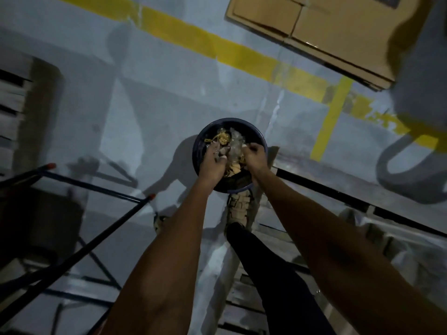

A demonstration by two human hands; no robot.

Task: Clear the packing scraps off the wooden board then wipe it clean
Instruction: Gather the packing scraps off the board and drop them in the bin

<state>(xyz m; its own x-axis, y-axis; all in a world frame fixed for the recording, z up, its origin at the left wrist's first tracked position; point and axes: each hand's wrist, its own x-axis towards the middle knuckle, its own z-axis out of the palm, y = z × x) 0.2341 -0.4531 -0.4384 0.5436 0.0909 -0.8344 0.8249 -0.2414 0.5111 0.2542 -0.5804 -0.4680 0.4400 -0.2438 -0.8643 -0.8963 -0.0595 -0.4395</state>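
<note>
A round dark bin (262, 139) stands on the grey floor straight below me. Inside it lie packing scraps (233, 141): crumpled clear plastic and brown tape or card pieces. Both my hands are over the bin's near half. My left hand (212, 163) reaches in with fairly straight fingers against the left side of the scrap bundle. My right hand (255, 155) has its fingers curled on the bundle's right side, gripping clear plastic. More brown scraps (234, 169) show between my wrists. No wiping cloth is in view.
A flat cardboard box (302, 27) lies at the upper right beyond a yellow floor line (193, 37). A dark metal frame with orange tips (150, 197) stands at the left. Wooden slats (362, 238) run along the lower right. My tan shoe (238, 209) touches the bin's near side.
</note>
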